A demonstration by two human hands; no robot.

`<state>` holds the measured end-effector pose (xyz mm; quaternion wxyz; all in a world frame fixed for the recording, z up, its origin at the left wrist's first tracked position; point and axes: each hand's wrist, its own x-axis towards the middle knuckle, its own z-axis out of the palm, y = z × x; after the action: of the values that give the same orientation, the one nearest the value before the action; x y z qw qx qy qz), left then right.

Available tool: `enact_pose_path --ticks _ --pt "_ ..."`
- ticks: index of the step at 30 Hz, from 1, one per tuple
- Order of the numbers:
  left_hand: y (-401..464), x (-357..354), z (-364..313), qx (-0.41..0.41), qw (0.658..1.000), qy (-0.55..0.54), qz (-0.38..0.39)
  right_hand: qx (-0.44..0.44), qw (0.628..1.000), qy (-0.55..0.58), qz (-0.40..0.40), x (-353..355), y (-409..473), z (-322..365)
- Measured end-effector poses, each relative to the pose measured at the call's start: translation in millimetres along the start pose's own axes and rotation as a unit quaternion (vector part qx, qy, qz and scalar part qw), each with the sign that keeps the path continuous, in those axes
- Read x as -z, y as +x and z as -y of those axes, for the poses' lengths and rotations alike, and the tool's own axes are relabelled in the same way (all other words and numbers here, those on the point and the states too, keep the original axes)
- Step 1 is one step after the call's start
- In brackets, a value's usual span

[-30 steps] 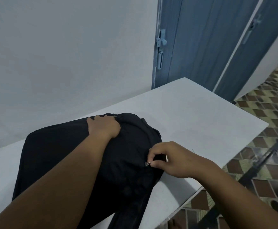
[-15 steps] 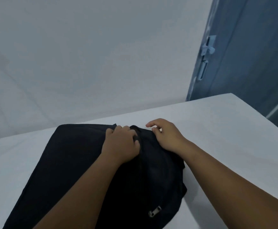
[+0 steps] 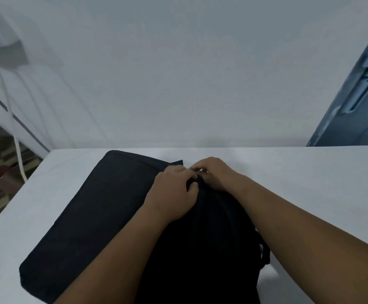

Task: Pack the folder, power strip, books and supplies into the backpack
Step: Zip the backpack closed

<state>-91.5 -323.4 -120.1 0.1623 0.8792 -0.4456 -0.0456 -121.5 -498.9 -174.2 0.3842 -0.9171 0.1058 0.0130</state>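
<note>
The black backpack [image 3: 104, 216] lies flat on the white table [image 3: 310, 183] beneath both forearms. Left hand [image 3: 174, 194] and right hand [image 3: 213, 172] meet, fingers pinching its bunched far edge.

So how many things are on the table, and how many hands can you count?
Black backpack: 1
Hands, left hand and right hand, both gripping the backpack's top: 2
White table: 1
Total: 4

Black backpack [image 3: 95, 218] flat on white table [image 3: 310, 183], left hand [image 3: 174, 194] and right hand [image 3: 213, 172] pinching its far top edge
</note>
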Motion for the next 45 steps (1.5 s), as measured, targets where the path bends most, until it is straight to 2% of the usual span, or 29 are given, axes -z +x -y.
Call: enact_pose_path --ticks 3,5,8,13,19,25,34,36,38,40,41,43,45 --pt "6 -3 -6 0.037 0.995 0.083 0.045 0.009 0.997 0.022 -0.078 6 -6 -13" --pt "9 -6 -10 0.038 0.983 0.154 0.088 0.01 0.991 0.058 -0.12 9 -14 -18" --pt "12 -10 -10 0.037 0.973 0.202 0.107 -0.007 0.981 0.09 -0.172 7 -25 -21" --pt "14 -9 -9 0.047 0.968 0.205 0.133 -0.036 0.971 0.066 -0.228 9 -48 -30" --pt "16 -10 -8 0.036 0.964 0.217 0.151 -0.102 0.953 0.034 -0.283 10 -136 -41" --pt "19 -7 -8 0.028 0.961 0.223 0.165 -0.143 0.924 0.006 -0.355 -20 -215 -17" --pt "15 2 -8 -0.001 0.973 0.175 0.148 -0.192 0.897 0.0 -0.398 -85 -295 35" --pt "12 5 -9 -0.03 0.984 0.129 0.12 -0.201 0.893 -0.001 -0.404 -102 -304 44" --pt "4 8 -15 -0.078 0.994 0.034 0.072 -0.211 0.888 -0.002 -0.41 -116 -311 51" --pt "-12 9 -27 -0.164 0.981 -0.091 0.048 -0.216 0.882 -0.006 -0.418 -124 -316 57" --pt "-25 10 -35 -0.231 0.962 -0.129 0.07 -0.214 0.881 -0.009 -0.423 -126 -317 59" --pt "-57 7 -50 -0.365 0.914 -0.101 0.145 -0.209 0.88 -0.009 -0.426 -129 -318 61" --pt "-90 -3 -61 -0.417 0.887 0.003 0.198 -0.205 0.882 -0.009 -0.424 -131 -320 62"
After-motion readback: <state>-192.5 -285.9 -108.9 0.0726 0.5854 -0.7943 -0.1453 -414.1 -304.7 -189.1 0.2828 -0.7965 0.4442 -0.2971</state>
